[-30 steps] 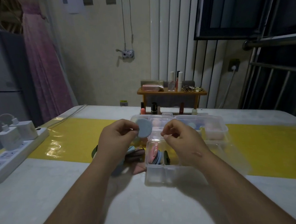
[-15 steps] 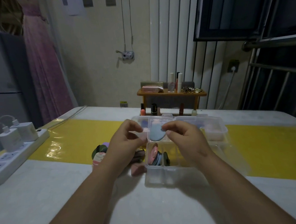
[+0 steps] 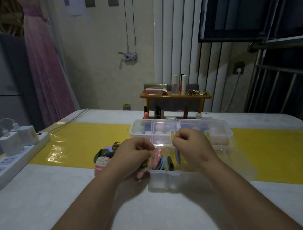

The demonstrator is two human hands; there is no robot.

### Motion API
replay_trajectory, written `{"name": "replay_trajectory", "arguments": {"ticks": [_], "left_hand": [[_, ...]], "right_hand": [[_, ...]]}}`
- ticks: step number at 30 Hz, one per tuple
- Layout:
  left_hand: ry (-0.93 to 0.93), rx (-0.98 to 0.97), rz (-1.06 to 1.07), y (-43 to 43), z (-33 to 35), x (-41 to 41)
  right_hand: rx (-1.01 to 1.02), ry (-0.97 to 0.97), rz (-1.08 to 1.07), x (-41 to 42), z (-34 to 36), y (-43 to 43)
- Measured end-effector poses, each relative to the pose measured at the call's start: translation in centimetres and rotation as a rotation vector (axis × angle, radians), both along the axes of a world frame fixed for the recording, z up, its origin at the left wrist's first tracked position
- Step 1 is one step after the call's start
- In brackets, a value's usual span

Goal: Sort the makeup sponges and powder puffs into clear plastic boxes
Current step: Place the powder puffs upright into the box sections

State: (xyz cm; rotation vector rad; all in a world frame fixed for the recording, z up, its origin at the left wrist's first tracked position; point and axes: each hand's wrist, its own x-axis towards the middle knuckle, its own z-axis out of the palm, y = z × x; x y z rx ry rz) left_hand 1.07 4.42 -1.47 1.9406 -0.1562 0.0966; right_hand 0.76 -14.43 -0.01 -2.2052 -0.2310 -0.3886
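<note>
Head view: left hand [image 3: 132, 156] and right hand [image 3: 191, 144], fingers curled, over the near clear box [image 3: 159, 179] on the tabletop [image 3: 63, 193]. Pink puff [image 3: 157, 156] and blue puff [image 3: 178, 157] stand inside. Can't tell if either hand pinches one. Loose puffs [image 3: 102, 158] lie left of the box.

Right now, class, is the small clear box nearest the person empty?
No: several puffs stand on edge inside the near clear box, one of them pink and others blue or dark.
</note>
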Motion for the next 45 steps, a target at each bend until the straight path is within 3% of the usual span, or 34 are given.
{"name": "replay_trajectory", "arguments": {"ticks": [9,19,24,29,35,39,45], "left_hand": [[0.011,-0.016,0.006,0.0,-0.1,0.0],[-0.050,0.000,0.022,0.6,0.0,0.2],[-0.123,-0.028,0.150,1.6,0.2,0.8],[-0.196,0.122,0.277,2.8,0.1,1.3],[-0.310,0.678,0.356,3.2,0.0,1.4],[-0.328,0.949,0.319,3.5,-0.4,1.6],[-0.305,1.067,0.292,3.3,-0.9,1.8]], "right_hand": [[-0.383,0.090,0.020,-0.4,0.1,0.8],[-0.361,0.123,0.015,-0.4,0.2,0.8],[-0.289,0.088,0.005,-0.2,0.1,0.6],[-0.247,0.077,0.003,0.0,-0.1,0.4],[-0.249,0.084,-0.009,0.2,-0.3,0.5],[-0.242,0.086,-0.013,0.2,-0.3,0.5],[-0.228,0.089,-0.020,0.2,-0.3,0.5]]}}
